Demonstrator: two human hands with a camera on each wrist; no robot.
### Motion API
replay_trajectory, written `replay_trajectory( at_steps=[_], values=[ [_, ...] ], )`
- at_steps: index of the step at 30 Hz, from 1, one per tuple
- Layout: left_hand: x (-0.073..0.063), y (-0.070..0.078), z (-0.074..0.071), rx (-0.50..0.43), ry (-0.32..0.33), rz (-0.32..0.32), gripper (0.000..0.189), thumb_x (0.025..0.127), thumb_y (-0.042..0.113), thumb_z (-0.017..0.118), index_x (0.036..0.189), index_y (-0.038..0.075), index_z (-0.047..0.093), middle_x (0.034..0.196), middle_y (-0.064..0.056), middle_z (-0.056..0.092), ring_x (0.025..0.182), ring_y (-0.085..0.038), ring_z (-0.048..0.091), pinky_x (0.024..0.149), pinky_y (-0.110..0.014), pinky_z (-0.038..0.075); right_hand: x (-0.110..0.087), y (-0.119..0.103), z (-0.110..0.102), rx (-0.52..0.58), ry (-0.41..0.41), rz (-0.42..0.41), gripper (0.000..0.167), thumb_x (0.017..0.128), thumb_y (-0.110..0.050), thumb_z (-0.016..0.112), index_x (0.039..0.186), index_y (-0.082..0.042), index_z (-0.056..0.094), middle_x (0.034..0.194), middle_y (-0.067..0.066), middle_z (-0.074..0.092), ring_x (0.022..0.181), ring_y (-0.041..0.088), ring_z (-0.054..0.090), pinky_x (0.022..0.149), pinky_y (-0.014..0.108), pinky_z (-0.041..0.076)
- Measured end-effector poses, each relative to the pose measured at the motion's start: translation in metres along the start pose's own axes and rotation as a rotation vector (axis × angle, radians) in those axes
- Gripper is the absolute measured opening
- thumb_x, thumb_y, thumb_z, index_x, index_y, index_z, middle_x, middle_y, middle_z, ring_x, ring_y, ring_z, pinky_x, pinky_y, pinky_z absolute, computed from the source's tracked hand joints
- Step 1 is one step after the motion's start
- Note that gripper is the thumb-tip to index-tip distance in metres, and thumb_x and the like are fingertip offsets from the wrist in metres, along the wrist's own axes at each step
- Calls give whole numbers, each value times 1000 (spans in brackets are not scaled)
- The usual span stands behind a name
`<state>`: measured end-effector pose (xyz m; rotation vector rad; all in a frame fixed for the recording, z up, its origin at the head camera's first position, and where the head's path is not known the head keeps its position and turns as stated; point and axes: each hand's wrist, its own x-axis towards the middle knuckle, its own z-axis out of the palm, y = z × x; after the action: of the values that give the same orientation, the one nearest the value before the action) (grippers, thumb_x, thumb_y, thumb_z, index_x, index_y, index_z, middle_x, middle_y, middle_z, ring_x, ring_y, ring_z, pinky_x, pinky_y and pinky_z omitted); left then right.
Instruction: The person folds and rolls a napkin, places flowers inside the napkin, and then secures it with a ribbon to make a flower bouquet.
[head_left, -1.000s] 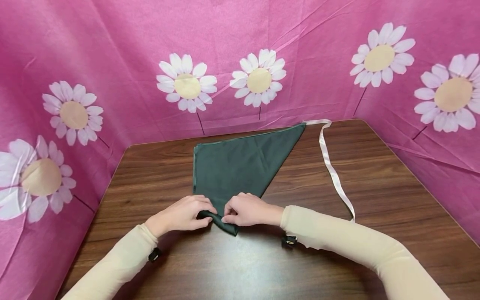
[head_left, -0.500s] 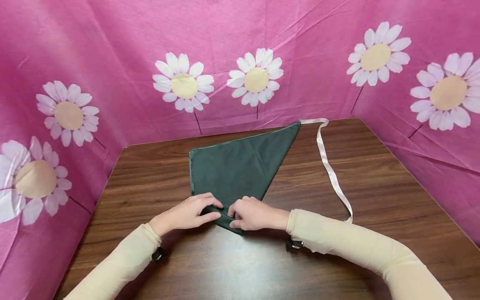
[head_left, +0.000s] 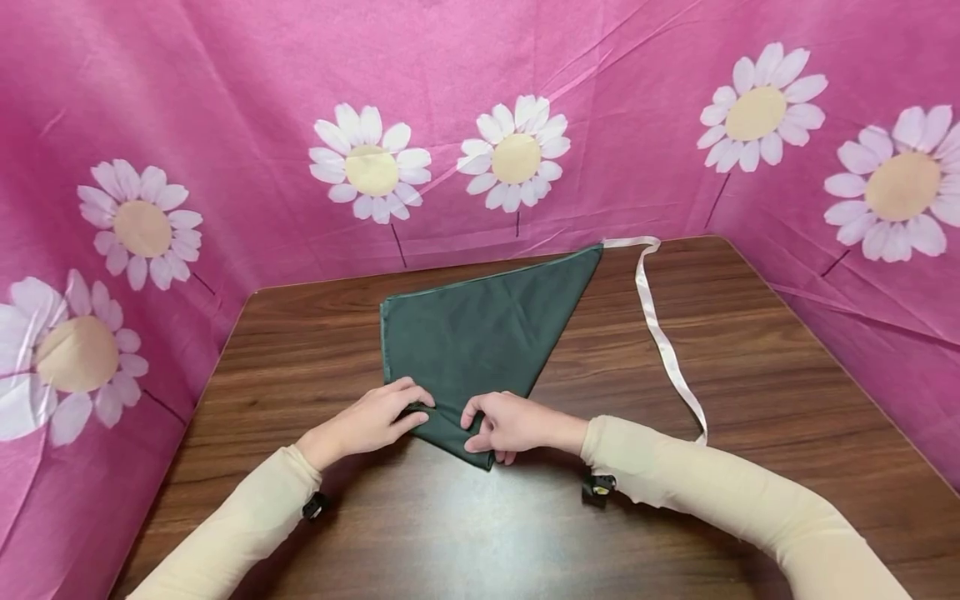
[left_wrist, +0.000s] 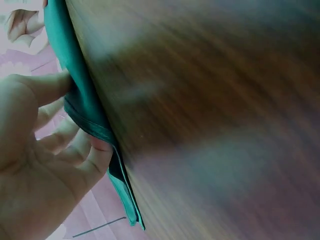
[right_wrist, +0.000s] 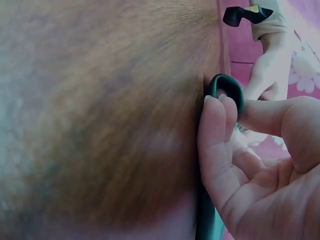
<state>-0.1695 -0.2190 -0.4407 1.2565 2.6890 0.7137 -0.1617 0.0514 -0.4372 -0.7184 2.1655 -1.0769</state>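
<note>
A dark green, smooth cloth (head_left: 465, 342) lies folded to a point at its far right, its near edge turned over into a roll. My left hand (head_left: 367, 425) pinches the left part of that roll, thumb on the near side; in the left wrist view the cloth's fold (left_wrist: 75, 55) runs between thumb and fingers. At the right end of the roll, my right hand (head_left: 513, 425) grips the edge. The right wrist view shows the rolled end (right_wrist: 230, 82) as an open loop, with fingertips at its mouth and the thumb against its other side.
From the cloth's far right tip a white ribbon (head_left: 660, 337) trails down the brown wooden table (head_left: 750, 350) toward the right forearm. Pink fabric (head_left: 600, 83) printed with daisies stands around the table's back and sides.
The near edge has gone from a tight, narrow roll to a wider, flatter fold. My left hand has shifted right, then slightly back left; my right hand has moved a little to the right.
</note>
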Motion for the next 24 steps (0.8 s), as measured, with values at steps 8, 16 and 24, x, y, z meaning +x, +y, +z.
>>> replay_trajectory(
  at_steps=[8, 16, 24],
  values=[
    [9, 5, -4, 40, -33, 190, 28, 85, 14, 76, 112, 15, 70, 114, 4, 62, 106, -14, 53, 92, -36, 47, 3, 3, -2, 15, -25, 16, 16, 96, -11, 71, 109, -7, 63, 68, 2, 69, 53, 18, 66, 51, 32, 57],
    [18, 12, -5, 99, -119, 152, 19, 89, 24, 77, 107, 18, 74, 101, 10, 66, 98, -9, 57, 91, -37, 46, -3, -1, -5, -58, -31, -8, 21, 97, -17, 72, 113, -7, 64, 66, 1, 68, 47, 18, 63, 50, 32, 56],
    [29, 19, 2, -63, -127, 164, 12, 93, 19, 72, 105, 18, 75, 96, 14, 70, 85, -1, 60, 82, -30, 49, -28, -16, -14, -513, 143, -166, 36, 87, -38, 81, 110, -12, 72, 81, -10, 63, 72, 5, 58, 66, 26, 50]
  ],
)
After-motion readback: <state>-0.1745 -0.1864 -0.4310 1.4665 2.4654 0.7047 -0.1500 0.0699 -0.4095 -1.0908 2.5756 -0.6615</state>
